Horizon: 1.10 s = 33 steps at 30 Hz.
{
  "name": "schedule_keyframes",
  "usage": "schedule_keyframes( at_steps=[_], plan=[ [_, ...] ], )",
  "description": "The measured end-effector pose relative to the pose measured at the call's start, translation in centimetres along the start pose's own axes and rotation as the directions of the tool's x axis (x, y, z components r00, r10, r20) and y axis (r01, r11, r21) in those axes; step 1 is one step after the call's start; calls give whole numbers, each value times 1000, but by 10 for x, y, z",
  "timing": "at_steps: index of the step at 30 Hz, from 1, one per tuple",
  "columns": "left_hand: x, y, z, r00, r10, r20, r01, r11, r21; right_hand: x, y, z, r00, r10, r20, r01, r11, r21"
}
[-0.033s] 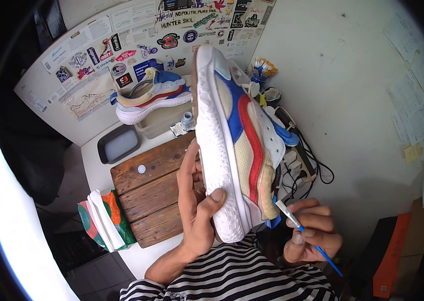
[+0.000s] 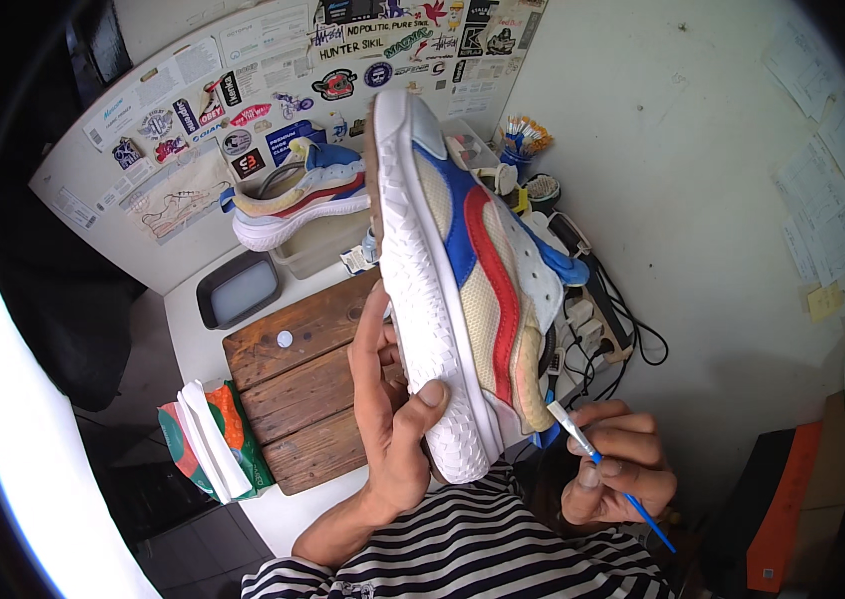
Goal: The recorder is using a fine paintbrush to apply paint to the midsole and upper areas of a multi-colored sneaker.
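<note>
- Striped knit-look shirt, black or very dark navy with white bands running across the torso
- Left sleeve and right sleeve in matching stripes
- Small pale marking low on the shirt, too blurred to read
- Left forearm uncovered beyond its cuff
- Left hand and right hand bare, thumbnails short

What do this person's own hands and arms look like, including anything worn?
The left hand and right hand are ungloved and unadorned as far as visible. Dark-and-white striped sleeves match the shirt; the left wrist is uncovered.
</note>
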<state>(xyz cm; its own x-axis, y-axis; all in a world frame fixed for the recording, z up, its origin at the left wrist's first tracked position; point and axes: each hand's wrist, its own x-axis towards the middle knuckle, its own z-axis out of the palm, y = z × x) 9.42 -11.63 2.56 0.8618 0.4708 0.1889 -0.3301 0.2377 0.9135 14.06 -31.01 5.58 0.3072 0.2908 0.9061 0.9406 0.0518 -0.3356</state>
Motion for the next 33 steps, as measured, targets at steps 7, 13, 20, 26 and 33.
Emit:
schedule_keyframes(
  at_steps=[7,13,20,26,33],
  plan=[
    [-3,-6,10,975,163,-154,-157,986,49,-3,7,10,994,-21,109,26,998,-50],
    [-4,-2,11,979,150,-138,-131,982,132,2,18,12,998,-50,37,49,998,44],
    [-6,0,9,979,182,-91,-171,978,122,3,18,7,997,-24,72,19,997,69],
    [-6,1,12,977,191,-93,-182,978,104,4,16,5,994,-23,109,17,999,51],
    [-5,0,11,974,206,-95,-196,975,101,3,16,6,998,-30,53,26,997,75]
  ],
)
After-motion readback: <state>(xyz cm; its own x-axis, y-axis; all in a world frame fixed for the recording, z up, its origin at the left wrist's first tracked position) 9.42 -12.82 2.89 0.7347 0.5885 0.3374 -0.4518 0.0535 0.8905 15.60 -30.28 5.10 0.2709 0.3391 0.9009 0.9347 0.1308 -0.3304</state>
